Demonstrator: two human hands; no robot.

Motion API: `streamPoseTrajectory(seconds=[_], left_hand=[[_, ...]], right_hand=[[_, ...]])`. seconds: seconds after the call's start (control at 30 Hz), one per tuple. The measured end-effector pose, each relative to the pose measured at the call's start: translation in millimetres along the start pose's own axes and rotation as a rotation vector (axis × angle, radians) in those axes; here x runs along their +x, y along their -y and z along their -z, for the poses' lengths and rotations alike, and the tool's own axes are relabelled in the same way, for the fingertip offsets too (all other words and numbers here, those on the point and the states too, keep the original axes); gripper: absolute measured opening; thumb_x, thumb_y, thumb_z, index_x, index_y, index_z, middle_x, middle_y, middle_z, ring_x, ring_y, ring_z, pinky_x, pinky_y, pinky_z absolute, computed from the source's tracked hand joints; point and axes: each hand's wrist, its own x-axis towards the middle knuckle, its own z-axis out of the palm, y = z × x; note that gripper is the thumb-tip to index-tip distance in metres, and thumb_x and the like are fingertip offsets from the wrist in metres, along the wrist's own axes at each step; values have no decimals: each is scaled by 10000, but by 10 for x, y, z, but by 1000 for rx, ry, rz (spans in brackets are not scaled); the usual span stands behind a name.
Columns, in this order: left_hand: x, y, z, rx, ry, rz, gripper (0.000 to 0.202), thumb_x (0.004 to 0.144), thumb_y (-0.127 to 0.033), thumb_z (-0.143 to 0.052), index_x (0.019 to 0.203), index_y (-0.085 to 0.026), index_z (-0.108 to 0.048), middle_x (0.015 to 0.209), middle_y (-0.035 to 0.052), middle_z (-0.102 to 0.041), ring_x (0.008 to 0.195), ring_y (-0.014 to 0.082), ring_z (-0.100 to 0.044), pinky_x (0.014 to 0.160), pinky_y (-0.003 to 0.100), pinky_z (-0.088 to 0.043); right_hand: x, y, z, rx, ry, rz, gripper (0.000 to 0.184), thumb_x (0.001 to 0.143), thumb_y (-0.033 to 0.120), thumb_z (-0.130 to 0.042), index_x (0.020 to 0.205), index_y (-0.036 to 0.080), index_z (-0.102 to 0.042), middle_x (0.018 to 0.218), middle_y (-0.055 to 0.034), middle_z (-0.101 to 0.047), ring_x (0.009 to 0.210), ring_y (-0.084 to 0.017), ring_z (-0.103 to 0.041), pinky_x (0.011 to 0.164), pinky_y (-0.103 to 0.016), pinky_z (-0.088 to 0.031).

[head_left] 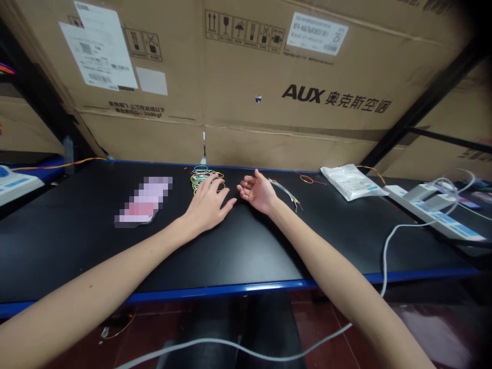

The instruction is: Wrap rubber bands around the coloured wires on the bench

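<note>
While both bare hands lie on the black workbench (77, 246), the things stand in one row along it, and it seems they are placed so that each is in easy reach. Far at 10 o'clock from the hands is a white and blue power strip (15, 184), with an orange wire (57, 165) lying along the back of the bench. Next comes a flat pink object (144, 201), but it is blurred and I cannot tell what it is. The left hand (207, 205) lies palm down, with the fingers moderately spread, and it holds nothing that I can see. At its 12 o'clock is a coil of coloured wires (203, 179), and the fingertips come over the near edge of it, though I cannot tell if they press on it. The right hand (257, 192) is turned palm up, with fingers loosely curled in a narrow opening, and it is empty. At its 3 o'clock, just beside it, lies a bundle of thin coloured wires (286, 193), probably kept apart from the coil so they do not tangle. Farther at 2 o'clock are a small loop of red wire (306, 179), a white plastic bag (351, 182), and a second power strip (434, 212) with a grey cable (384, 256) hanging over the bench edge, perhaps put at the side to leave the middle free
</note>
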Motion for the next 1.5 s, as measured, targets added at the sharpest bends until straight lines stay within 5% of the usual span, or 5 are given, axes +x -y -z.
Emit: streamPoseTrajectory(seconds=[0.43,0.83,1.2,1.37,1.5], left_hand=[[-62,30,-105,-154,178,-95,391,966,-422,-458,1064,-110,-674,1169,170,-596,1163,297,-519,1027,496,-443],[-62,18,-109,-178,170,-94,392,964,-425,-461,1059,-109,-672,1165,167,-597,1153,291,-521,1025,475,-445],[-53,2,-85,-213,185,-81,362,960,-408,-463,1062,-127,-668,1168,158,-601,1149,294,-525,1021,499,-450],[-58,-4,-83,-228,182,-68,347,955,-405,-467,1073,-143,-663,1161,150,-604,1158,296,-523,1020,507,-449],[-61,-14,-79,-230,187,-61,358,956,-407,-468,1077,-129,-659,1161,156,-603,1164,296,-515,1028,493,-442]], right_hand=[[-19,11,22,-5,165,3,613,950,663,-231,570,200,-359,523,28,-382,416,-85,-348,377,-188,-209],[-70,13,-20,-80,205,8,582,999,458,-283,478,202,-244,431,48,-272,375,-86,-254,406,-221,-241],[-17,-28,-20,-76,-16,50,273,932,262,-385,842,190,-632,740,0,-638,567,-93,-569,463,-190,-387],[-9,15,9,-30,-83,152,198,866,192,-431,899,218,-625,723,27,-610,565,-85,-562,471,-182,-370],[-34,69,7,34,-60,146,285,947,315,-380,739,201,-538,611,28,-521,522,-94,-522,472,-200,-359]])
